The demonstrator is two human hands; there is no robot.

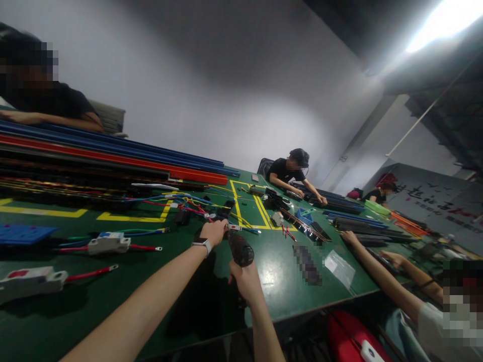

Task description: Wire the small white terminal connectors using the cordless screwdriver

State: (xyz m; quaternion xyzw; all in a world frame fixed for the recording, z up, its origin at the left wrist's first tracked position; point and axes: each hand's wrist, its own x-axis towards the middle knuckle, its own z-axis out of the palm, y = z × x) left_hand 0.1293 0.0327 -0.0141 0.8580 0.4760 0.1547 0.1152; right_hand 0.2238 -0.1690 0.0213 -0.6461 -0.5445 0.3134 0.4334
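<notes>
My right hand (pixel 245 279) is wrapped round the grip of a dark cordless drill (pixel 241 249), its front end pointing away from me over the table. Just left of it, my left hand (pixel 214 232), with a watch on the wrist, is closed on a small white circuit breaker (pixel 234 228) with a red mark. The drill's front end is close to this breaker; whether they touch is hidden. Beyond my left hand lie a black part (pixel 226 208) and yellow, blue and red wires (pixel 196 201).
On the green table (pixel 151 296), two more breakers (pixel 109 243) with red leads and a blue block (pixel 26 234) lie left. Long blue and red rails (pixel 181 168) stretch behind. Right are a plastic bag (pixel 339 269) and a co-worker's arms (pixel 381 271). Other people sit across.
</notes>
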